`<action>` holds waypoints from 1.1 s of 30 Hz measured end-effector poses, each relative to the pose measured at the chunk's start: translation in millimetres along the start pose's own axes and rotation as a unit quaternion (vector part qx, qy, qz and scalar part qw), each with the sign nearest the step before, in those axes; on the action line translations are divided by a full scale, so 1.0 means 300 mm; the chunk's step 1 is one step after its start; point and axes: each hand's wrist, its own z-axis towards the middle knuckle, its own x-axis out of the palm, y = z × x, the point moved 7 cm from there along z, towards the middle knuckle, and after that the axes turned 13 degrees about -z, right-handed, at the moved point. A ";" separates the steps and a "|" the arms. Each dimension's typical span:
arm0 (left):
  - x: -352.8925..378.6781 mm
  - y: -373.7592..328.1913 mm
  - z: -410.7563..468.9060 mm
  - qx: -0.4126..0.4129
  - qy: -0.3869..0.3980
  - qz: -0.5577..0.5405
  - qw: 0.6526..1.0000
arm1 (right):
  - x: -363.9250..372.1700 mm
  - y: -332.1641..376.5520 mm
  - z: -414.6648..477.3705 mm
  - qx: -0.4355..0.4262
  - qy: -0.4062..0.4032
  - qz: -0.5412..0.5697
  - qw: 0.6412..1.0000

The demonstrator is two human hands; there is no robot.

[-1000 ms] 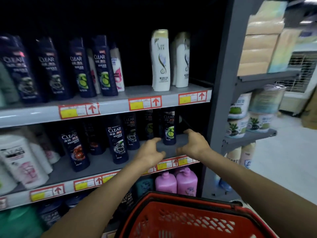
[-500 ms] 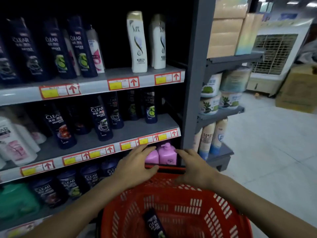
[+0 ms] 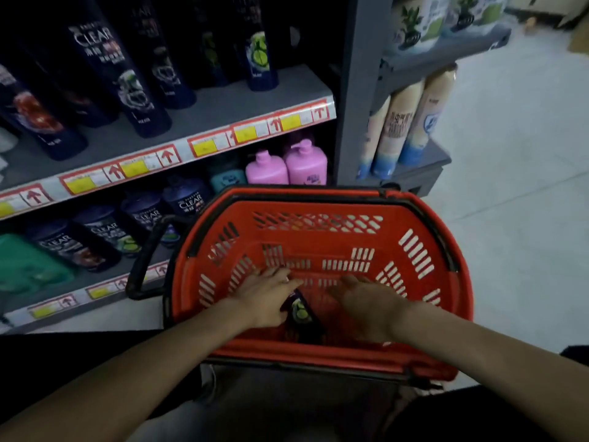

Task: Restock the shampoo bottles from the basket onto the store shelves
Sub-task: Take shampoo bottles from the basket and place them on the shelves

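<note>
Head view, looking down into the basket.

Writing: "CLEAR" reads in pale letters on a dark bottle [image 3: 111,74] at upper left, standing on the upper shelf [image 3: 223,103] among other dark bottles. One of these, the green-marked bottle [image 3: 259,55], carries a green emblem. "CLEAR" reads again on three dark caps-forward bottles [image 3: 188,204] on the lower shelf at left centre. The smaller print under each brand is too blurred to read. Price tags [image 3: 255,132] along the shelf edges show yellow patches and red up-arrows, with no legible figures. Two pink bottles [image 3: 287,167] stand just behind the basket. Tall cans [image 3: 401,122] at right bear characters too small to read.

Task item: one dark shampoo bottle [image 3: 301,314] with a green emblem lies on the floor of the red basket [image 3: 318,205], lower centre of the frame.

Hands: both reach down inside the basket, palms down. The left hand [image 3: 267,295] has its fingers stretched forward and spread, and its thumb side overlaps the bottle's left edge. It does not close on the bottle. The right hand [image 3: 369,304] is blurred, with fingers extended and loose, just right of the bottle and holding nothing.
</note>
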 end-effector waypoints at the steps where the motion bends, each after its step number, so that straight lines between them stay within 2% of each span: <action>1: 0.033 0.006 0.030 -0.005 0.019 0.012 1.000 | 0.034 0.007 0.009 -0.005 0.012 -0.001 1.000; 5: 0.130 0.029 0.135 -0.108 0.038 -0.045 0.992 | 0.122 -0.002 0.010 -0.019 0.043 0.010 0.999; 9: 0.274 0.039 0.208 -0.221 0.085 -0.146 0.960 | 0.169 -0.055 0.009 -0.018 0.040 -0.001 0.999; 12: 0.331 0.049 0.239 -0.308 0.091 -0.280 0.905 | 0.190 -0.089 0.015 -0.020 0.062 0.005 0.998; 16: 0.361 0.022 0.287 -0.400 0.051 -0.476 0.781 | 0.167 -0.130 0.024 -0.004 0.037 0.028 0.999; 19: 0.378 0.007 0.312 -0.425 0.019 -0.542 0.724 | 0.162 -0.143 0.047 0.009 0.045 0.033 0.998; 22: 0.395 0.000 0.324 -0.441 0.011 -0.570 0.693 | 0.160 -0.135 0.079 0.002 0.044 0.032 0.999; 30: 0.405 0.022 0.343 -0.464 0.042 -0.582 0.667 | 0.165 -0.107 0.094 -0.010 0.082 -0.054 0.995; 33: 0.402 0.038 0.305 -0.487 0.054 -0.605 0.628 | 0.135 -0.107 0.083 -0.001 0.083 -0.083 0.993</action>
